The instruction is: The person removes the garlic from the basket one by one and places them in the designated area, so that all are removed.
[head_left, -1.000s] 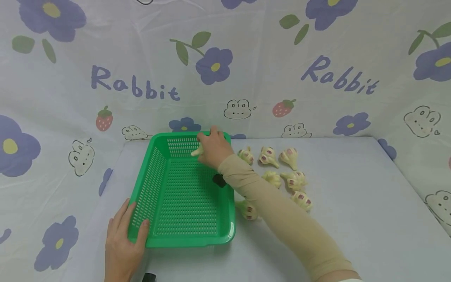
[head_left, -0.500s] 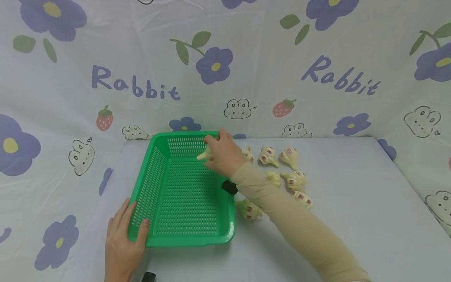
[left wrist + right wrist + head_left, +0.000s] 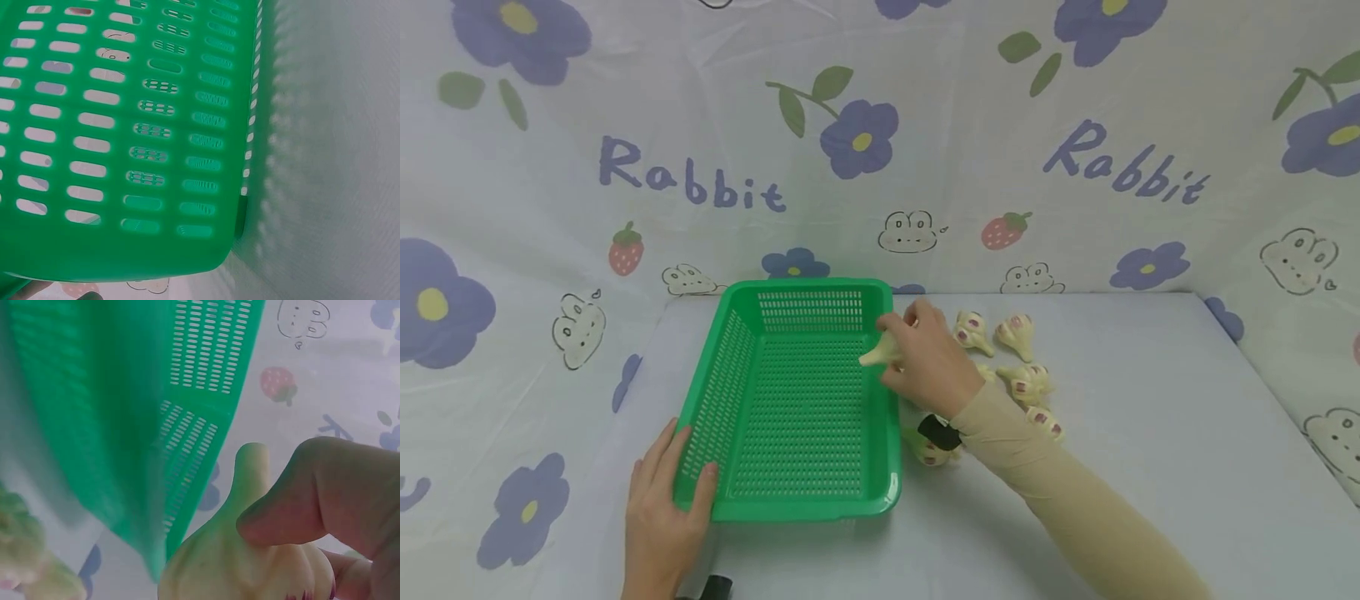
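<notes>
My right hand (image 3: 934,360) pinches a garlic bulb (image 3: 880,352), its pale stem pointing left over the right rim of a green plastic basket (image 3: 805,508). Up close in the right wrist view, the thumb presses the shoulder of this garlic bulb (image 3: 244,565), which has purple marks low on its side. My left hand (image 3: 664,508) holds the basket's front left corner, fingers along the left side and thumb at the front rim. The slotted basket wall (image 3: 106,156) fills much of the left wrist view. No garlic shows inside the basket.
Several garlic bulbs (image 3: 1028,383) lie on the white tabletop (image 3: 1157,400) right of the basket, some partly hidden by the right hand and sleeve. One garlic bulb (image 3: 928,454) sits close against the basket's right side. A printed cloth (image 3: 970,150) hangs behind.
My right hand has moved right and toward me with the garlic bulb, from over the basket's back right part to its right rim. The left hand stays at the corner.
</notes>
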A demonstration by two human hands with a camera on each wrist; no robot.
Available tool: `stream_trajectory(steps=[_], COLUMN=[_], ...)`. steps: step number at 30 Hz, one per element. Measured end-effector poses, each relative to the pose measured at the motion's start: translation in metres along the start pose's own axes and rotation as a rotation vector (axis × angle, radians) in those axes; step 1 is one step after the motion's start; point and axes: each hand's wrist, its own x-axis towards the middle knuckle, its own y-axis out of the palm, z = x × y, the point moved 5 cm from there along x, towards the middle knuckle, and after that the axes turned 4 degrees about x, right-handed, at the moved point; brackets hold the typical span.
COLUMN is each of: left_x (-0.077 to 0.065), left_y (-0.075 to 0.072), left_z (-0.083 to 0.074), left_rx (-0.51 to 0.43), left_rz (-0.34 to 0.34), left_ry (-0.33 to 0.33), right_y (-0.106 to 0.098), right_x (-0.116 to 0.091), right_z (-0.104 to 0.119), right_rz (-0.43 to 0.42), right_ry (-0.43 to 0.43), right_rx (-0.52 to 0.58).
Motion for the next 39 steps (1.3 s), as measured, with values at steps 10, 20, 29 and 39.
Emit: stream_trajectory(steps=[10,20,29,39], left_x=[0.001,0.001,0.000,0.001], left_y=[0.001,0.001,0.001,0.001], left_z=[0.000,-0.001,0.000,0.000], left_rx=[0.020,0.028,0.023,0.017], left_rz=[0.004,0.012,0.001,0.002], left_ry=[-0.007,-0.022,-0.011,-0.011], right_y=[-0.015,-0.013,0.006,0.035], right_x=[-0.042,-0.094,-0.133,-0.154], right_z=[-0.014,-0.011,-0.007,-0.012], right_rz=[-0.056,-0.073,-0.056,0.041], right_ry=[-0.018,-0.052,-0.124,-0.037], right_rx=[-0.007,-0.057,-0.057,-0.013])
